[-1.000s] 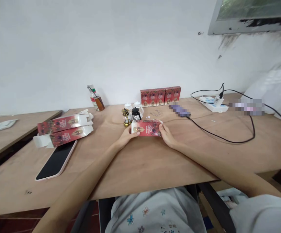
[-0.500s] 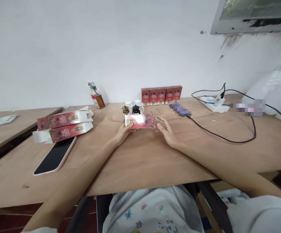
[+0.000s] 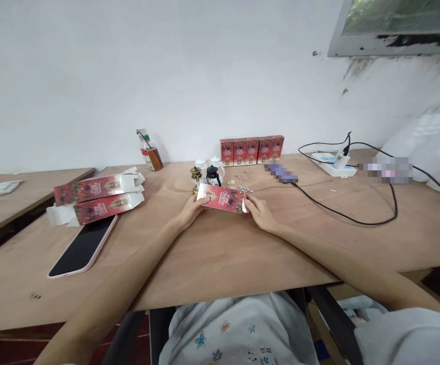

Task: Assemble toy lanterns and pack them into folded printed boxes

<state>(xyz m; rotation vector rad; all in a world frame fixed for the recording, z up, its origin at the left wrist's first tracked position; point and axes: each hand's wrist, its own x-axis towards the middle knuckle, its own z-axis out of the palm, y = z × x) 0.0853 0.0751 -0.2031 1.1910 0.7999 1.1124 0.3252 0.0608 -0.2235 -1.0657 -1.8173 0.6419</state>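
Observation:
A red printed cardboard box lies between my two hands above the table, tilted down to the right. My left hand is closed on its left end, thumb on the printed face. At the other end, the fingers of my right hand pinch around a white end flap. Just behind the box stand small lanterns: a black one, a gold one and white ones. Several button cells lie loose to the right of them.
Several red boxes stand in a row by the wall. Flattened cartons overlap a phone at left. A bottle stands behind. On the right are a cabled purple device and a white power strip.
The box has turned, its right end dropping nearer to me, and a white flap now shows there. My right hand has moved in onto that end. More of the lanterns and button cells is visible.

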